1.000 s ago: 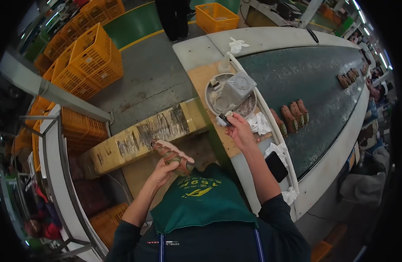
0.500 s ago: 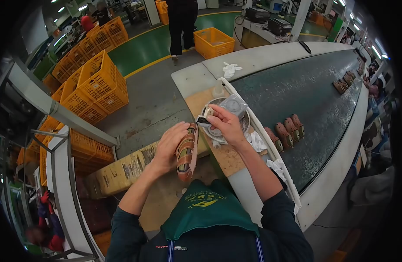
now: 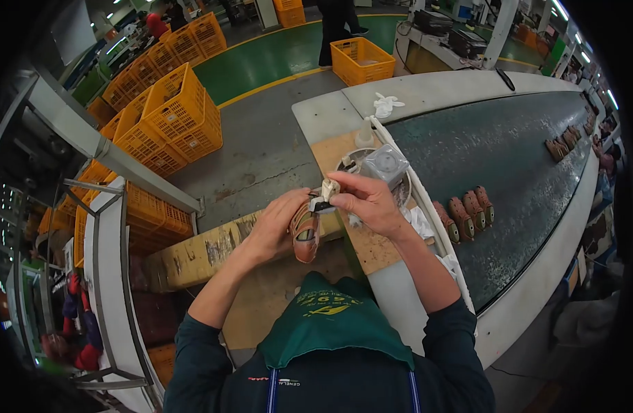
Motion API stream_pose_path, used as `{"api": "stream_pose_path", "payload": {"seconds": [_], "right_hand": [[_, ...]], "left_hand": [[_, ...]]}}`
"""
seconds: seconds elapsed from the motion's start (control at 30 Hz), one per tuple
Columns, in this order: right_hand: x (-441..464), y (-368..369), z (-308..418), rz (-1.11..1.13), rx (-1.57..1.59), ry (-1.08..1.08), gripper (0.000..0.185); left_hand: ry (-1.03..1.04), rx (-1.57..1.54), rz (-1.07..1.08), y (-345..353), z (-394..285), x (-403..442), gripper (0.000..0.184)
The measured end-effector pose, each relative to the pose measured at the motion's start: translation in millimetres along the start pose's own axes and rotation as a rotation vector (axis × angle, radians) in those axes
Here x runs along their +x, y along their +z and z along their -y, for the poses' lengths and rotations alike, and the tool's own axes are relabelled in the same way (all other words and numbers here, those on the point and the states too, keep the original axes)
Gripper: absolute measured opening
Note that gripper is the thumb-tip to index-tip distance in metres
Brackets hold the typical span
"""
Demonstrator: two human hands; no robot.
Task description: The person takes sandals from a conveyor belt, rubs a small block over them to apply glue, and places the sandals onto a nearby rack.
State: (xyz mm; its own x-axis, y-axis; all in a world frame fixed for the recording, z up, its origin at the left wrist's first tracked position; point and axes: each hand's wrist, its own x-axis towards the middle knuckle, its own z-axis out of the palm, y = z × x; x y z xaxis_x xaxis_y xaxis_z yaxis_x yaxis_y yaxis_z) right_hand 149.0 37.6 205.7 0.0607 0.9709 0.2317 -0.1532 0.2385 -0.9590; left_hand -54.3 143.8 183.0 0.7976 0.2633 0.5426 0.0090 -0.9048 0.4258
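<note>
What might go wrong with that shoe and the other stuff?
The shoe is held up in the left hand, so it might slip and fall. The small pale thing in the right hand is right by the shoe and might mark it. A bump might tip the clear tub.

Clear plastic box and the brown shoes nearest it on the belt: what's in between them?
A long white rail, then a bit of green belt. The head view shows it.

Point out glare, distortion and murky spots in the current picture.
Head view: pale glare speckles the dark belt; ceiling lights show as bright streaks; the white bench edge bows, fisheye-like; corners go black; the small piece in the right hand lacks clear detail.
</note>
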Motion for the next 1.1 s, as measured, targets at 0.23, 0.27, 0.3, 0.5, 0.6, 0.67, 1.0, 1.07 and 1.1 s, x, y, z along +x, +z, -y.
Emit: {"api": "stream_pose_path", "payload": {"seconds": [0.23, 0.27, 0.3, 0.5, 0.6, 0.67, 1.0, 1.07, 1.1], "right_hand": [[10.2, -6.0, 14.9, -0.004, -0.101, -0.015, 0.04], [12.5, -6.4, 15.3, -0.003, -0.101, -0.013, 0.04], [15.2, -6.8, 15.2, -0.004, -0.117, -0.04, 0.04], [23.7, -7.4, 20.3, 0.023, -0.184, -0.08, 0.04], [25.2, -8.3, 15.1, 0.028, -0.229, -0.084, 0.039], [25.6, -8.4, 10.5, 0.017, -0.262, -0.099, 0.039], [7.3, 5.6, 1.9, 0.04, -0.269, -0.052, 0.038], [5.1, 7.8, 7.3, 0.028, -0.246, -0.056, 0.038], [3.6, 8.6, 11.4, 0.019, -0.264, -0.079, 0.038]], "left_hand": [[-0.515, -0.357, 0.41, -21.3, -28.0, 12.5, 0.07], [-0.56, -0.459, 0.464, -23.3, -28.5, 11.3, 0.072], [-0.562, -0.461, 0.463, -26.4, -30.1, 11.3, 0.072], [-0.586, -0.805, 0.517, -31.2, -18.7, -3.4, 0.079], [-0.645, -0.979, 0.501, -33.8, -19.2, -5.3, 0.079], [-0.642, -1.112, 0.382, -28.3, -15.5, -12.2, 0.075], [-0.915, -1.481, 0.116, -8.2, 1.2, 0.5, 0.055], [-0.996, -1.525, 0.105, -2.8, 11.0, 5.4, 0.052], [-1.08, -1.567, 0.093, -1.3, 12.5, 8.2, 0.049]]}}
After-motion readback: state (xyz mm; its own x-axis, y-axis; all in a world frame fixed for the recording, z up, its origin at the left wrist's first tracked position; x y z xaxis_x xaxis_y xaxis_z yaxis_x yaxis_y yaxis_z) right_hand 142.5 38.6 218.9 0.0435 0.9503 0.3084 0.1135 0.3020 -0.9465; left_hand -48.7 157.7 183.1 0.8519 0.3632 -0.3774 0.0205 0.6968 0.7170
